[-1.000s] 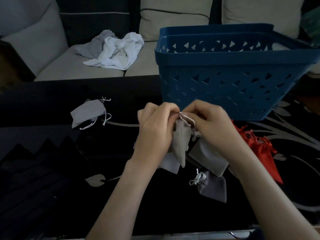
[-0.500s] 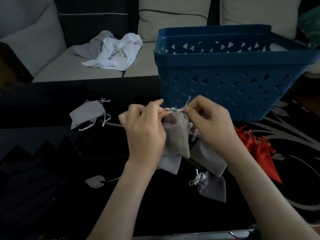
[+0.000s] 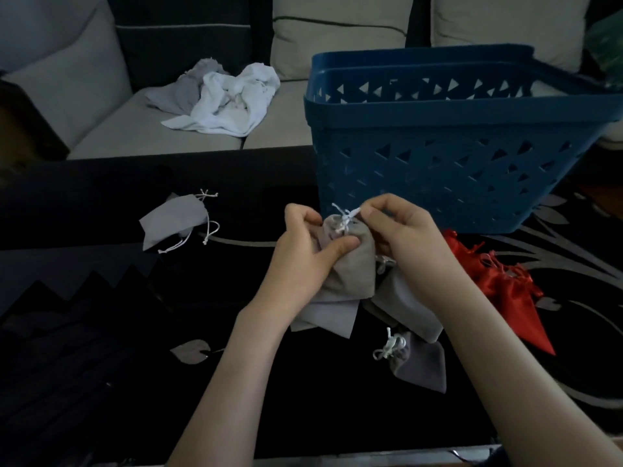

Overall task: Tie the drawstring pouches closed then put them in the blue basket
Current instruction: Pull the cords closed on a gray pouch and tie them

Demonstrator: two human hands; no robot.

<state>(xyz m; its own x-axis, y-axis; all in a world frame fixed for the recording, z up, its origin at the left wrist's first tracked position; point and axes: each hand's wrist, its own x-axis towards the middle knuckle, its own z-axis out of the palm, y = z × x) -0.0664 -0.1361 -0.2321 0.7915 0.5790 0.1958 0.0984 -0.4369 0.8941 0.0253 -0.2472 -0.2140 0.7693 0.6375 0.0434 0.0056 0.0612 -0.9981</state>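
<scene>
Grey pouch [image 3: 354, 264] was held upright over the black table [image 3: 303, 406], just in front of the blue basket [image 3: 438, 183] and not yet in it. The left hand [image 3: 303, 254] gripped the gathered neck, thumb pressed on the cloth. The right hand [image 3: 401, 230] pinched the white drawstring [image 3: 344, 218] between thumb and forefinger.

In the dim light I could not tell whether the knot was fully cinched. I judged three risks:
1. If the pinch slipped off the thin cord, the loop would likely slacken and the neck reopen.
2. Lifting the left thumb before tightening would probably release the gathers.
3. Loose cord ends could snag the grey pouches [image 3: 404, 305] lying directly beneath.
</scene>
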